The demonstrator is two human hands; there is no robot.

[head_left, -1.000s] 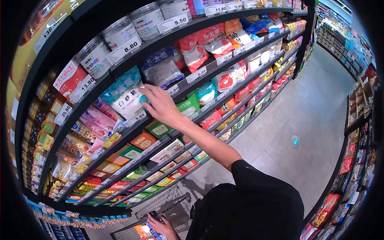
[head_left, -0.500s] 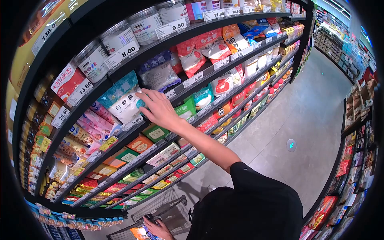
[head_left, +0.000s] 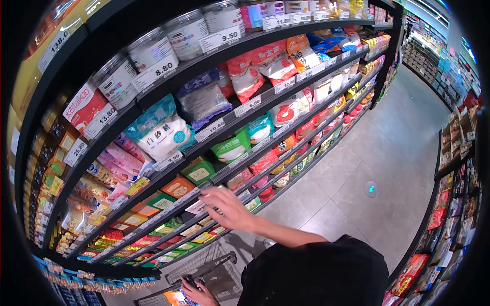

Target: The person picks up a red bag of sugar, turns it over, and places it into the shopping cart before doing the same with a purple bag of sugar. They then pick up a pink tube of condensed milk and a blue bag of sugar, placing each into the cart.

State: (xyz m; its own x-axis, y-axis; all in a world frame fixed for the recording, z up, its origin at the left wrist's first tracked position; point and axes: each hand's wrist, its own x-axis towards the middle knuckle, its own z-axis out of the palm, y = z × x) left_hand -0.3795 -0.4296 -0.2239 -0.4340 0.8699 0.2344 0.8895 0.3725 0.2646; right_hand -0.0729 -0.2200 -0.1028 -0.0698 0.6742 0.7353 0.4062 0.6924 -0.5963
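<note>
My right hand (head_left: 228, 208) is in the air in front of the lower shelves, slightly blurred, with its fingers apart and nothing in it. Above and left of it, a bag of white sugar (head_left: 161, 130) with a teal top stands on the shelf behind a 9.80 price tag (head_left: 167, 161). At the bottom, my left hand (head_left: 200, 295) is closed round a dark phone (head_left: 191, 280). An orange-and-white package (head_left: 176, 297) is beside that hand, partly cut off by the frame edge.
A shopping cart (head_left: 209, 269) stands by the shelf foot. Green sugar bags (head_left: 232, 146), red-and-white bags (head_left: 245, 76) and clear jars (head_left: 185, 35) fill the shelves. The grey floor (head_left: 332, 199) runs along the aisle, with another shelf (head_left: 434, 234) opposite.
My right hand has come off the white sugar bag and moved down and right, away from the shelf. The bag stays in place. My left hand still holds the phone.
</note>
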